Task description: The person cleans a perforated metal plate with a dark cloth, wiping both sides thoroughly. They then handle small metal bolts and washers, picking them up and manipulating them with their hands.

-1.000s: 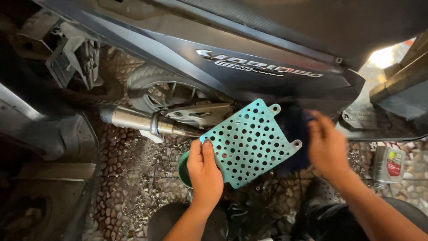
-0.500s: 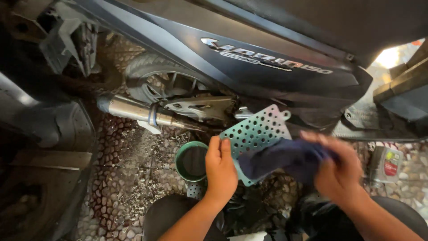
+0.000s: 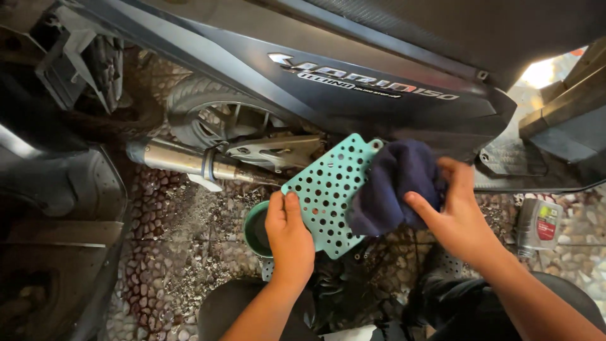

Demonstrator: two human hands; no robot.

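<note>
Plate (image 3: 328,192), teal and full of holes, sat gripped at its lower left edge by the left hand (image 3: 289,235), tilted just in front of the scooter (image 3: 353,95). The right hand (image 3: 464,218) clutched a dark blue rag (image 3: 391,183), pressed against the plate's right side. The plate looked stiff, thin and light, best held by an edge; the rag looked soft and limp. One plate, one rag, one green cup (image 3: 255,228) beneath, one exhaust pipe (image 3: 183,161), one small bottle (image 3: 538,222) at right.
</note>
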